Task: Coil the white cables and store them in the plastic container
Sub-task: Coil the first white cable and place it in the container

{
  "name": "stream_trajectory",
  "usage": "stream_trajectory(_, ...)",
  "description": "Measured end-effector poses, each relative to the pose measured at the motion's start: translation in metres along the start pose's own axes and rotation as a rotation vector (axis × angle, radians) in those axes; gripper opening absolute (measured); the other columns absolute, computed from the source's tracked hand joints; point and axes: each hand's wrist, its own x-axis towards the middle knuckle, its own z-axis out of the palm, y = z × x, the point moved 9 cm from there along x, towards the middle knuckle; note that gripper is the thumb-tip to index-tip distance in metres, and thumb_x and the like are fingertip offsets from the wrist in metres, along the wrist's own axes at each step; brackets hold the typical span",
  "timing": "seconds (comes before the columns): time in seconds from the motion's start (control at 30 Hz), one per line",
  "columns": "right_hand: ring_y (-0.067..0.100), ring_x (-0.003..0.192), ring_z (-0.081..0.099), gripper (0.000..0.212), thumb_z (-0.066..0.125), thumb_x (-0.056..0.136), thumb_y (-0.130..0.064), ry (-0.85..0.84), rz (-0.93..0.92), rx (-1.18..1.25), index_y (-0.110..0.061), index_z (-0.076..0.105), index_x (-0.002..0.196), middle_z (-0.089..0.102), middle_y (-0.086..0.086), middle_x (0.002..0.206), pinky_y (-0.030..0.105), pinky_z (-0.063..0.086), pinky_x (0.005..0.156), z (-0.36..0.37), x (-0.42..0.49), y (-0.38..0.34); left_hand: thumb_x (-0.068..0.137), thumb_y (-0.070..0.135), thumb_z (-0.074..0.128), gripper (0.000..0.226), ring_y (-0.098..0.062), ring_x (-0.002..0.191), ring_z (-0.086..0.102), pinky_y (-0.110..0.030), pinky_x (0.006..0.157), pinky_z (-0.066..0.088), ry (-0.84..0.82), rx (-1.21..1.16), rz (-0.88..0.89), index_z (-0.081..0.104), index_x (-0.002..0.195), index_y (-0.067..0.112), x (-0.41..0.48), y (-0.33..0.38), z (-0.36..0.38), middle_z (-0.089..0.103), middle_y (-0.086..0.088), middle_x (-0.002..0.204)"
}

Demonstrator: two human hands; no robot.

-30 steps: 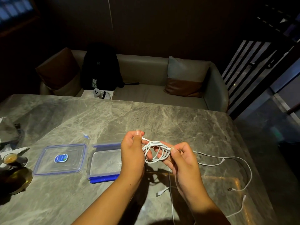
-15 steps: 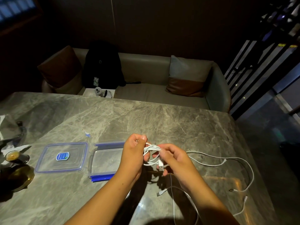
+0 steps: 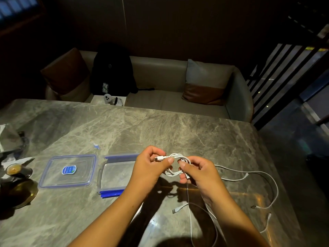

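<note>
A small coil of white cable (image 3: 175,164) hangs just above the marble table between both hands. My left hand (image 3: 150,166) pinches the coil's top with one connector end sticking out between thumb and finger. My right hand (image 3: 199,172) grips the coil's right side. The open plastic container (image 3: 115,175) with blue clips sits right beside my left hand, partly hidden by it. Its clear lid (image 3: 68,171) with a blue label lies flat to the left. More loose white cables (image 3: 263,184) trail over the table to the right and front.
A small cup (image 3: 13,170) and a brass dish (image 3: 21,193) sit at the table's left edge. A loose USB plug (image 3: 175,210) lies near the front. Behind the table stands a sofa with cushions and a black backpack (image 3: 112,72).
The coil has been drawn tighter and rounder between the hands. The right hand shifted from the coil's front to its right side; a connector end now pokes out at the left thumb.
</note>
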Motion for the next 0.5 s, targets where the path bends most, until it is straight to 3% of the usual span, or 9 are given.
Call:
stream_trajectory(0.2,0.016,0.057,0.065,0.006,0.067,0.091,-0.007,0.078,-0.027,-0.012,-0.006,0.073,0.088,0.069,0.008,0.068,0.024,0.056,0.054,-0.009,0.003,0.003,0.082,0.012,0.078,0.03,-0.021,0.083,0.075,-0.037,0.076,0.062,-0.082,0.135,-0.005,0.07,0.111,0.016,0.002,-0.006,0.002,0.076,-0.006,0.093)
stream_trajectory(0.3,0.016,0.057,0.065,0.006,0.067,0.091,-0.008,0.088,-0.032,0.008,-0.004,0.071,0.089,0.068,0.009,0.069,0.023,0.056,0.053,-0.007,0.004,0.003,0.085,0.007,0.075,0.022,-0.022,0.081,0.074,-0.031,0.071,0.061,-0.102,0.105,-0.039,0.073,0.106,0.013,0.002,-0.009,0.001,0.077,-0.008,0.09)
stream_trajectory(0.5,0.012,0.057,0.065,0.012,0.065,0.094,-0.013,0.049,0.01,0.042,-0.007,0.074,0.088,0.068,0.003,0.07,0.023,0.056,0.055,0.025,0.014,0.017,0.088,0.001,0.069,0.01,-0.017,0.07,0.071,-0.025,0.058,0.057,0.018,0.055,-0.064,0.074,0.094,0.006,0.004,-0.017,-0.031,0.076,-0.015,0.082)
